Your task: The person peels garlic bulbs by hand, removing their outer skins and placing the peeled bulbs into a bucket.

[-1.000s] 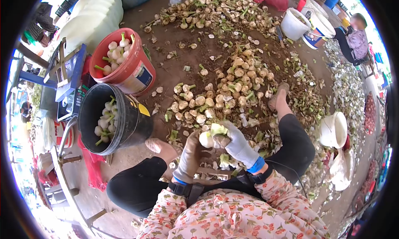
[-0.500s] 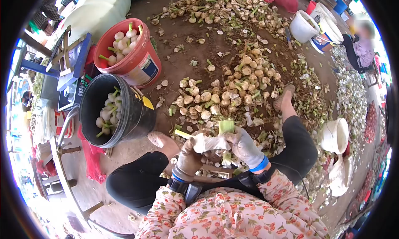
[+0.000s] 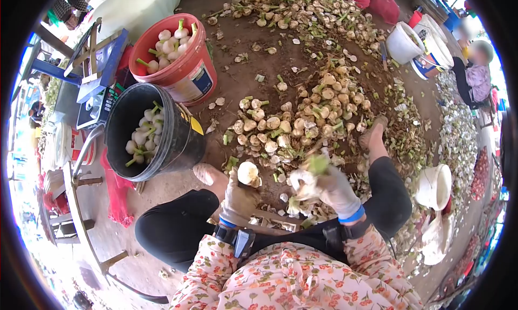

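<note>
My left hand (image 3: 239,198), in a dirty pale glove, is closed around a garlic bulb (image 3: 248,173), its round whitish end facing up. To the right, my gloved right hand (image 3: 339,193) grips torn garlic skin (image 3: 303,184) with a piece of green stalk, blurred by motion. A gap separates the two hands. Below and between them lies a small wooden piece (image 3: 275,219) among scraps of skin. Just ahead on the ground spreads a heap of unpeeled garlic bulbs (image 3: 324,102), some with short green stems.
At left, a black bucket (image 3: 189,148) and a red bucket (image 3: 202,81) contain cleaned white bulbs with stems. A larger garlic pile (image 3: 302,11) lies farther off. White buckets (image 3: 404,43) stand at upper right, near a seated person (image 3: 477,75). Another white bucket (image 3: 434,186) lies at right.
My hands have moved apart. The skin and stalk have come away with my right hand, moving right, while the bulb now shows bare in my left hand.
</note>
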{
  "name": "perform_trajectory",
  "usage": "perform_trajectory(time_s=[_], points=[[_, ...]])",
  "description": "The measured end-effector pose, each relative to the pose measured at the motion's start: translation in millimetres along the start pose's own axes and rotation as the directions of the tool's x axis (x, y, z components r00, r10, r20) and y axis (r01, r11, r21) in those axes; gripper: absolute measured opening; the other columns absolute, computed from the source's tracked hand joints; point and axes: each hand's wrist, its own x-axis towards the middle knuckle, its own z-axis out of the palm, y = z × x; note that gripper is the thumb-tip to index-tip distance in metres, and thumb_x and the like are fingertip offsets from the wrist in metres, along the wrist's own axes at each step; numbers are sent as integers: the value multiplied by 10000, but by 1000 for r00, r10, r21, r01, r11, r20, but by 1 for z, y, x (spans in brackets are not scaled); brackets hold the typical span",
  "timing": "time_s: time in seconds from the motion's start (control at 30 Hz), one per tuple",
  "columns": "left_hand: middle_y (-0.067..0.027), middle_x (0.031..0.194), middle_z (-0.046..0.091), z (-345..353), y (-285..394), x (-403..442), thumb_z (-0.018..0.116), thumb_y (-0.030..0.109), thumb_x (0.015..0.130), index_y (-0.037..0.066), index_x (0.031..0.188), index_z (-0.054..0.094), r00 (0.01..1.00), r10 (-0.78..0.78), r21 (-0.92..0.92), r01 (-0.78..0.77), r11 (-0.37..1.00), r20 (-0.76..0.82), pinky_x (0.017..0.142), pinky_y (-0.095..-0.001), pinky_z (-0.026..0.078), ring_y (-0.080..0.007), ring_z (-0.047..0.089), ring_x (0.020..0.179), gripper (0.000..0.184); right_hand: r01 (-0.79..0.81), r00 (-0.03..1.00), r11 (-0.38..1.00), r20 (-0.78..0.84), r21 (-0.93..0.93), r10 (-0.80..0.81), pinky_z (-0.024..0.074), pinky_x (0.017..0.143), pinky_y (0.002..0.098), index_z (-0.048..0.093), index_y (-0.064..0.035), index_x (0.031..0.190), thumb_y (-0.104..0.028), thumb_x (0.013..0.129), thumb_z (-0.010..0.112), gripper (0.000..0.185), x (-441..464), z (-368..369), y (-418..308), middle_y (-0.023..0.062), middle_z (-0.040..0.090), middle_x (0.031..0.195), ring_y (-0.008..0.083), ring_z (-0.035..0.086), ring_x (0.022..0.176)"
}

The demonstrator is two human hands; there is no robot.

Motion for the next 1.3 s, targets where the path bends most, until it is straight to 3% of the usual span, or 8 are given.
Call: perform_trajectory(time_s=[0.1, 0.43, 0.53, 0.6, 0.67, 0.9, 1.13, 1.3], points=[[-61, 1027, 644, 19, -4, -9, 454, 344, 952, 76, 1120, 559, 997, 48, 31, -50, 998, 68, 862, -370, 458, -212, 598, 933, 332, 12, 997, 456, 46, -890, 65, 482, 804, 371, 562, -26, 1088, -399, 836, 623, 454, 13, 0, 38, 161, 623, 968, 304, 618, 889], [-63, 933, 632, 3, 19, 9, 478, 429, 929, 103, 1057, 581, 984, 95, 251, -54, 967, -152, 614, -320, 477, -206, 573, 748, 365, 23, 965, 968, 257, -251, 44, 431, 571, 263, 616, -21, 913, -192, 929, 506, 204, 30, 30, 65, 46, 650, 802, 141, 601, 714], [-111, 969, 623, 58, 66, -4, 474, 409, 931, 53, 1070, 567, 886, 380, 261, -314, 913, -266, 545, -265, 440, -171, 558, 721, 393, -27, 935, 443, 134, -896, 329, 483, 736, 401, 610, -52, 999, -176, 812, 570, 228, 47, -26, 98, 146, 657, 932, 319, 630, 848], [-134, 1016, 617, 57, 113, -13, 477, 426, 923, 42, 1085, 558, 817, 547, 275, -577, 769, 184, 523, -212, 411, -145, 543, 710, 425, -61, 855, 57, -23, -997, 518, 469, 806, 442, 580, -101, 1115, -183, 794, 545, 334, 53, -45, 94, 149, 652, 996, 326, 623, 915], [-116, 1017, 616, 99, 121, -32, 469, 445, 921, 50, 1088, 556, 789, 576, -86, -573, 815, 214, 475, -184, 375, -129, 524, 674, 438, -181, 968, 182, -142, -967, 208, 464, 825, 440, 545, -128, 1175, -159, 792, 537, 385, 71, -82, 111, 150, 647, 978, 304, 613, 957], [-13, 892, 602, 74, 51, 11, 547, 410, 891, 112, 1076, 565, 992, 124, 418, -116, 901, 9, 491, -203, 397, -112, 546, 656, 351, -361, 929, -218, -328, -907, -174, 498, 767, 395, 611, -96, 1049, -111, 759, 596, 291, 173, -177, 145, 132, 640, 943, 304, 624, 906], [-25, 871, 591, 32, -5, 43, 547, 218, 902, 60, 1159, 535, 986, 111, 760, 25, 649, -128, 592, -223, 428, -117, 559, 732, 302, -306, 869, 509, -454, -805, -195, 484, 785, 354, 576, -39, 1082, -96, 823, 597, 266, 147, -146, 118, 148, 635, 997, 278, 615, 924], [-64, 1186, 502, 5, -23, 64, 711, -30, 695, 22, 1371, 323, 810, 320, 852, -524, 17, 492, 909, -277, 443, -143, 514, 1050, 781, -126, 966, 980, -243, -151, 87, 452, 717, 217, 555, 24, 1072, -186, 895, 587, 277, 110, -40, 78, 26, 580, 855, 127, 523, 732]])
